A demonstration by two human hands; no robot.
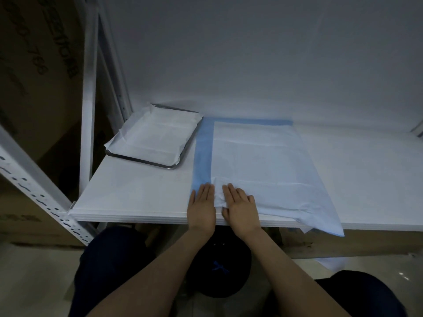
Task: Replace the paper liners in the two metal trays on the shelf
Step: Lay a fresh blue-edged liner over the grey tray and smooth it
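A metal tray (170, 166) lined with white paper (151, 136) sits at the back left of the white shelf (137, 193). To its right a large white paper sheet with a blue border (258, 156) lies spread on the shelf, its near right corner hanging over the front edge. My left hand (202, 207) lies flat on the sheet's near left corner, over the blue strip. My right hand (241, 208) lies flat beside it on wrinkled white paper. Only one tray shows; what lies under the large sheet is hidden.
A white perforated upright (45, 197) and a rear post (88, 110) frame the shelf's left side, with cardboard boxes (34, 65) behind. The white wall (251, 53) closes the back. My knees and a dark round object (219, 271) are below the shelf edge.
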